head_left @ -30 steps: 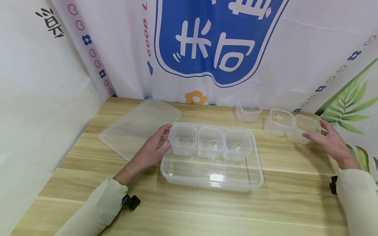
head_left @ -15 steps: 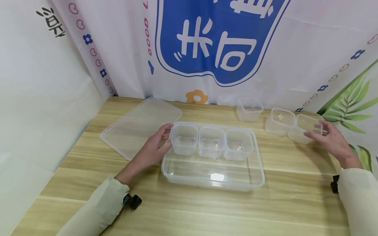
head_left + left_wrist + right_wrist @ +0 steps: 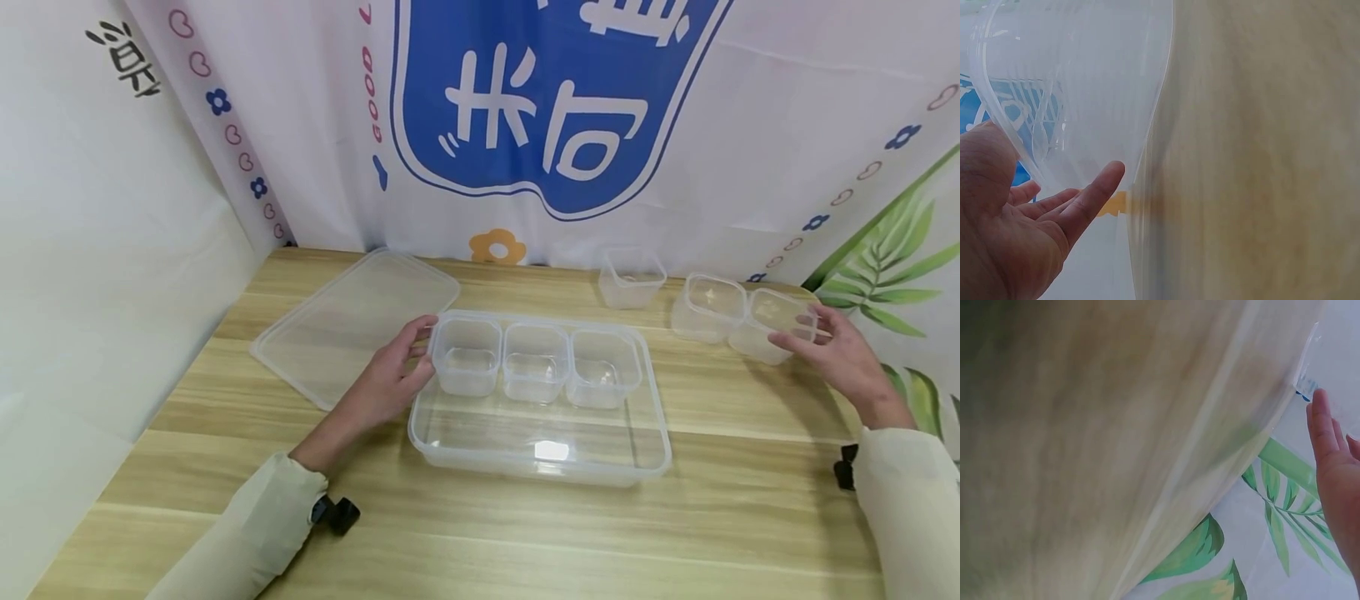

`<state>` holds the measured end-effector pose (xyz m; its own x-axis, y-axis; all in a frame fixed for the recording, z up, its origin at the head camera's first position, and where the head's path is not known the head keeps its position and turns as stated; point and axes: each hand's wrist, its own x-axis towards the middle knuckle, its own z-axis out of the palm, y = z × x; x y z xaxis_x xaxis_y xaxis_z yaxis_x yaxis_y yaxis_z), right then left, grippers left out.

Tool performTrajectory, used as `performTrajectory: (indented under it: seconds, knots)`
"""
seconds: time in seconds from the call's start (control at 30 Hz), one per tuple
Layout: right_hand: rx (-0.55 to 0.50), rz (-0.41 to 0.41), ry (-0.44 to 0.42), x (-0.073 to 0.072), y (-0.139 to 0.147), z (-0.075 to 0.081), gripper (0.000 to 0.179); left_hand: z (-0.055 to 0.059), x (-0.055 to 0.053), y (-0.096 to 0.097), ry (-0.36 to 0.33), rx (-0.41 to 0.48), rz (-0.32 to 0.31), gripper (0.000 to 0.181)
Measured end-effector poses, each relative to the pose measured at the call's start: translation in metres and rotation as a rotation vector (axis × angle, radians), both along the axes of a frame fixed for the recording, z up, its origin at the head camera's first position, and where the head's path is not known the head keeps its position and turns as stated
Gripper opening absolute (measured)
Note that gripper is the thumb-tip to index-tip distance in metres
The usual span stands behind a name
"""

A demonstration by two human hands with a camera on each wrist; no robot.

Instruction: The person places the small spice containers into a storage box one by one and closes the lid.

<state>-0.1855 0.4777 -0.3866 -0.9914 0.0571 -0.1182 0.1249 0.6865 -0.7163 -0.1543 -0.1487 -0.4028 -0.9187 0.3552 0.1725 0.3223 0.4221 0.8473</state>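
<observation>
A clear rectangular plastic box stands on the wooden table, with three small clear containers side by side along its far side. My left hand rests at the box's far left corner. In the left wrist view, its fingers extend beside the box's wall. At the right, two more small containers stand side by side, a left one and a right one. My right hand is around the right one's near right side, thumb in front, fingers behind; the right wrist view shows fairly straight fingers.
Another small clear container stands near the back edge, against the printed curtain. A flat translucent lid lies left of the box. Bare wood spreads in front of the box. A leaf-printed cloth hangs at the right.
The right fingers have shifted very slightly at the right container. The left hand, the box and the containers keep their places; the head view sways a little.
</observation>
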Motion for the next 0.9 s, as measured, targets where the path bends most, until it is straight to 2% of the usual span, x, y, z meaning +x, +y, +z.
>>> performTrajectory:
  seconds: [0.2,0.43,0.53,0.7,0.77,0.9]
  knots:
    - [0.006,-0.047,0.008,0.006,0.003,0.001,0.102,0.000,0.001,0.000,0.009,-0.003,0.002,0.057]
    - [0.078,-0.149,0.040,0.015,0.003,0.008,0.103,0.000,0.000,0.000,0.011,-0.007,-0.003,0.057]
    - [0.078,-0.175,0.074,0.017,0.001,0.013,0.085,0.000,0.000,0.000,0.008,-0.011,-0.001,0.057]
    - [0.071,-0.189,0.126,0.026,-0.004,0.026,0.073,0.001,0.001,0.000,-0.001,-0.018,0.003,0.057]
    - [0.076,-0.203,0.146,0.029,-0.008,0.032,0.089,0.001,0.001,0.000,-0.005,-0.017,0.004,0.057]
    - [0.077,-0.205,0.200,0.033,-0.018,0.046,0.093,0.001,0.001,-0.001,-0.007,-0.018,0.007,0.057]
